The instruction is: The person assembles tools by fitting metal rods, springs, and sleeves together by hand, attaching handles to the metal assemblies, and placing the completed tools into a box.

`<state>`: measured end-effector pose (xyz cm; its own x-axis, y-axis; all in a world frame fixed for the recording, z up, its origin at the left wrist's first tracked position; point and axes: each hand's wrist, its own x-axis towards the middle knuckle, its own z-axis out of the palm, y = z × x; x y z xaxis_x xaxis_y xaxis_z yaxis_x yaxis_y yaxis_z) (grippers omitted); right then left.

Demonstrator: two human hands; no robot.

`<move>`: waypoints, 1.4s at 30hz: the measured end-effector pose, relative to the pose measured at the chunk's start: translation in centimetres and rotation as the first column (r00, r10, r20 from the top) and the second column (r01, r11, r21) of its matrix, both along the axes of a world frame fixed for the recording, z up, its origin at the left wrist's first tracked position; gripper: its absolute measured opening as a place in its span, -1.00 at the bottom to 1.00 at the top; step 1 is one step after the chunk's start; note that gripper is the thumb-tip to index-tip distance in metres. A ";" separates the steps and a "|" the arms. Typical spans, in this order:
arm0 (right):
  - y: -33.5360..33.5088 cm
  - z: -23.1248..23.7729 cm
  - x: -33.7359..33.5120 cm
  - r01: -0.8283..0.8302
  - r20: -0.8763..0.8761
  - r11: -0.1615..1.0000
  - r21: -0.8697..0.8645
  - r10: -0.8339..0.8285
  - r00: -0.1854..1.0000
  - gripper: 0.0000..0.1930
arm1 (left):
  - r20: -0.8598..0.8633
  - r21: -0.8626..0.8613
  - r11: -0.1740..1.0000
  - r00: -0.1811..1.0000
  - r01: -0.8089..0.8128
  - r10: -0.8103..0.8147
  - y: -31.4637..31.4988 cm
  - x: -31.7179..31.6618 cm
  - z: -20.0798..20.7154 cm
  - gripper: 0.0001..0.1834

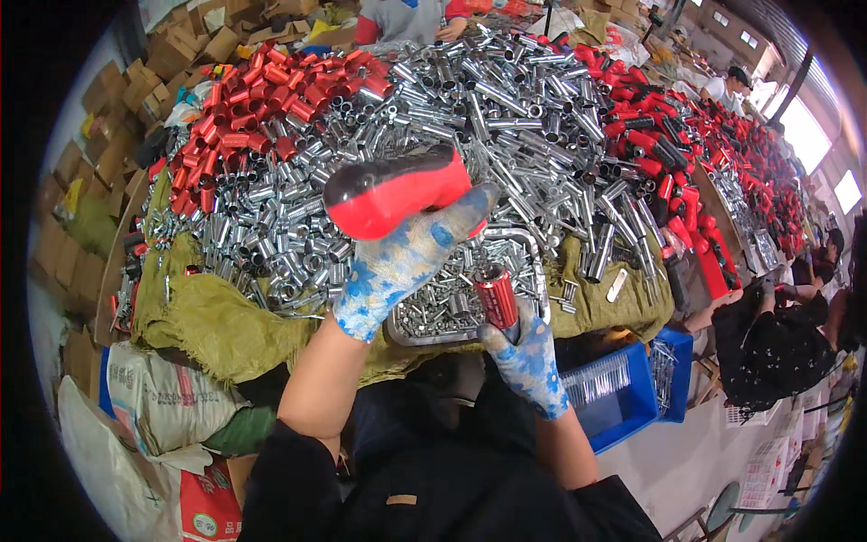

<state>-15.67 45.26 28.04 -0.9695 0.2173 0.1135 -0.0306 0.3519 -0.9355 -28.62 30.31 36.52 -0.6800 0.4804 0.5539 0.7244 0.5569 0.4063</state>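
Observation:
My left hand (402, 262), in a white glove with blue patches, grips a thick red and black plastic handle-like part (393, 200), raised above the pile. Its fingers wrap round the far side, partly hidden. Lower and to the right, my right hand (531, 366), gloved the same way, is closed on a short red metal tube (494, 296), its open end tilted up. That tube is over the right part of a metal tray (424, 341) that holds many small screws, pins and springs. The two held parts are apart.
Shiny metal tubes and rods (488, 99) heap across the table, with red metal sleeves (262, 95) at the far left and red-black tool parts (646, 126) at right. Yellow-green sacking (217, 321) covers the front edge. Blue bins (623, 420) stand lower right; other people sit around.

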 end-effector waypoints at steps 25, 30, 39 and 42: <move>-0.2 1.8 1.1 0.083 0.091 0.981 -0.173 -0.068 0.993 -0.66 | 0.544 0.391 0.913 0.772 0.115 -0.329 2.5 1.5 -0.5 -0.60; -0.5 1.2 2.5 -0.395 -0.014 0.381 -0.836 0.705 0.709 -0.44 | 0.615 0.730 0.680 0.369 0.067 -0.697 -2.6 -1.1 -8.1 -0.48; -0.3 -1.3 1.6 -0.715 -0.259 0.592 -0.372 0.674 0.692 -0.44 | 0.193 0.981 0.190 -0.168 0.037 -0.967 0.4 2.5 2.5 -0.01; 0.9 0.3 1.9 -0.512 0.209 0.843 -0.167 0.537 0.817 -0.57 | 0.568 0.721 0.684 0.474 0.108 -0.673 -1.0 1.3 3.0 -0.11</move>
<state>-13.79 46.12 28.31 -0.9334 -0.3344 -0.1298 0.0439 0.2526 -0.9666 -27.34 29.35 39.53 -0.7547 0.6309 0.1801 0.0481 -0.2205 0.9742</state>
